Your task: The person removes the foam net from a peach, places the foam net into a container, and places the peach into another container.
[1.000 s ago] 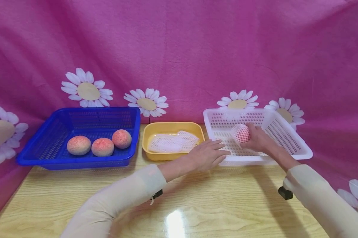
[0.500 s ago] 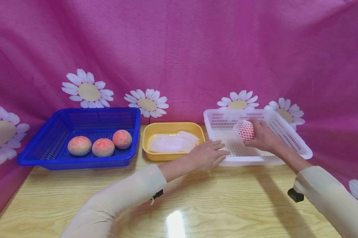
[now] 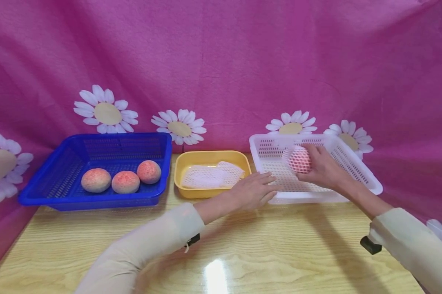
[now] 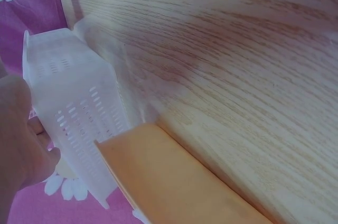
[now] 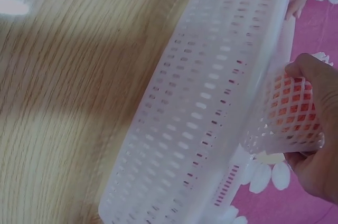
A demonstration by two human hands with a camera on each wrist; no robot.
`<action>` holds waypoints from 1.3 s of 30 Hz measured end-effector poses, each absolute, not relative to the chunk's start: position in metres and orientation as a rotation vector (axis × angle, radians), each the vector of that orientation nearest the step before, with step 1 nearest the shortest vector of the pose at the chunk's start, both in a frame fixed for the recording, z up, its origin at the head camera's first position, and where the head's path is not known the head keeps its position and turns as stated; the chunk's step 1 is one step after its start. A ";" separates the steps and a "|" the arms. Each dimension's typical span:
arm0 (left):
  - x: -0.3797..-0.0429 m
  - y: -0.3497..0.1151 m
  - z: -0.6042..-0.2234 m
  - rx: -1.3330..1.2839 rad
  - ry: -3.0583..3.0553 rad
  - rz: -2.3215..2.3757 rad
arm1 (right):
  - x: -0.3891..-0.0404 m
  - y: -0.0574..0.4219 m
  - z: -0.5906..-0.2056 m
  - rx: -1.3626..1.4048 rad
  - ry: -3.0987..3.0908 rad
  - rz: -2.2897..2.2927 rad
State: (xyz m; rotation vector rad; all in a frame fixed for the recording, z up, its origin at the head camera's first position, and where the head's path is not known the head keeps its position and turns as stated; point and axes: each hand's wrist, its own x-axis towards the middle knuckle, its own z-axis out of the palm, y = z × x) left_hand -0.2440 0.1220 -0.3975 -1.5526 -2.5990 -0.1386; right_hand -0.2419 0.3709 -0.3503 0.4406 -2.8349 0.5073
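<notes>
My right hand [image 3: 322, 168] grips a reddish peach [image 3: 300, 159] wrapped in a white foam net, above the white basket [image 3: 369, 179]. In the right wrist view, thumb and fingers curl round the netted peach [image 5: 293, 105] beyond the basket's rim. My left hand [image 3: 253, 190] lies with its fingers stretched out at the basket's front left corner; whether it touches the rim I cannot tell. Beside that hand is a yellow tray [image 3: 191, 193] holding flat white foam nets [image 3: 210, 175]. The left wrist view shows part of the left hand [image 4: 24, 139] next to the basket wall.
On the left stands a blue basket [image 3: 110, 201] with three bare peaches [image 3: 126, 182] in it. All the containers stand along the back of a wooden table [image 3: 265, 253]. A pink cloth [image 3: 221, 73] with daisies hangs behind them.
My right hand has lifted the netted peach slightly; it shifted right, then a little back left. The left hand holds its place. The head view has shifted slightly.
</notes>
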 end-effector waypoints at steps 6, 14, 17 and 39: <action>-0.243 0.121 -0.396 -1.557 -2.576 -0.184 | -0.239 0.363 -0.346 0.463 -2.811 0.462; -0.243 0.115 -0.402 -1.564 -2.457 -0.250 | -0.238 0.353 -0.342 0.517 -2.787 0.466; -0.243 0.111 -0.402 -1.550 -2.386 -0.298 | -0.238 0.349 -0.341 0.530 -2.774 0.479; -0.241 0.060 -0.393 -1.443 -2.232 -0.498 | -0.229 0.299 -0.333 0.692 -2.671 0.481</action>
